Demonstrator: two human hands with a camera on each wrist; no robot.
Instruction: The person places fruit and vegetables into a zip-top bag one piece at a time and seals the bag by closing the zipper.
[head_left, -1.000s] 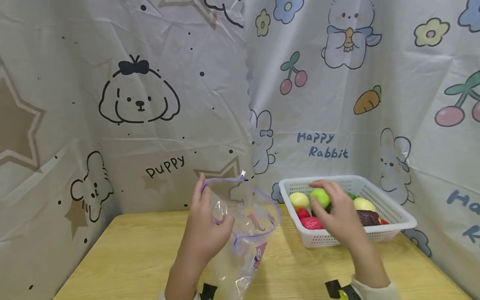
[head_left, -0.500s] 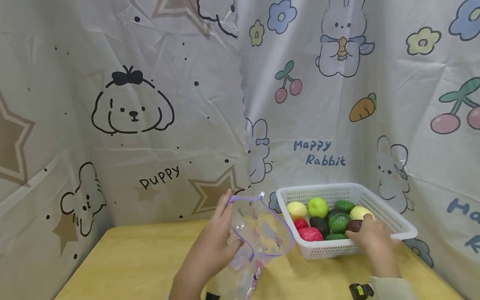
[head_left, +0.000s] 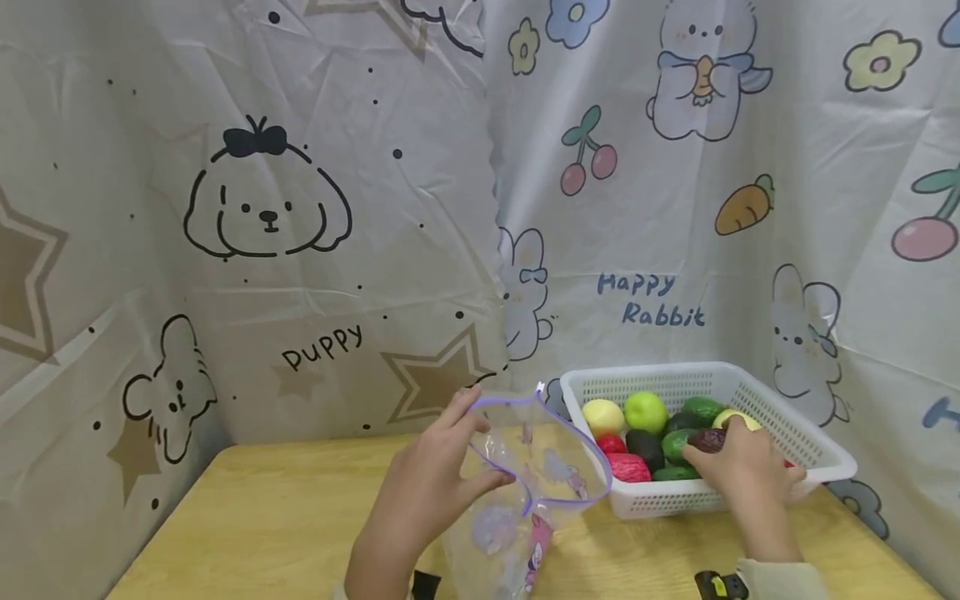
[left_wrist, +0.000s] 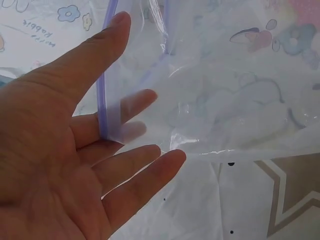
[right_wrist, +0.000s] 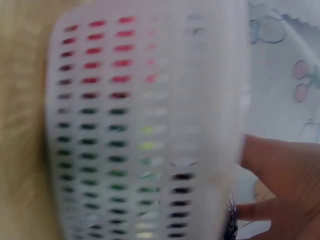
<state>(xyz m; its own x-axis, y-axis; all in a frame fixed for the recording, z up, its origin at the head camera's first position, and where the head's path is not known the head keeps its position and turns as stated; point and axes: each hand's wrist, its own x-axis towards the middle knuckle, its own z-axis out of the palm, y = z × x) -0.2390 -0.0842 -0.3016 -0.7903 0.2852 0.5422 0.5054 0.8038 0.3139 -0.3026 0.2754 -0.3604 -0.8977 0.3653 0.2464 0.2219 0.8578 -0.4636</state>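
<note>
Holds clear bag [head_left: 491,550] w/ L hand [head_left: 431,471] curled over purple rim [head_left: 566,502]; pinches dark fruit [head_left: 707,438] w/ R hand [head_left: 752,471] in wht basket [head_left: 652,502].

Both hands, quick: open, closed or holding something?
Left hand: open, spread against the clear bag.
Right hand: at the dark purple item; grip can't be told.

The site is a screened tabletop station: cartoon-printed sheets [head_left: 435,192] surround a wood-grain table [head_left: 277,517]; room type indeterminate.

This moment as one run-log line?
left hand: holding open clear bag; right hand: gripping dark purple item in white basket
</note>
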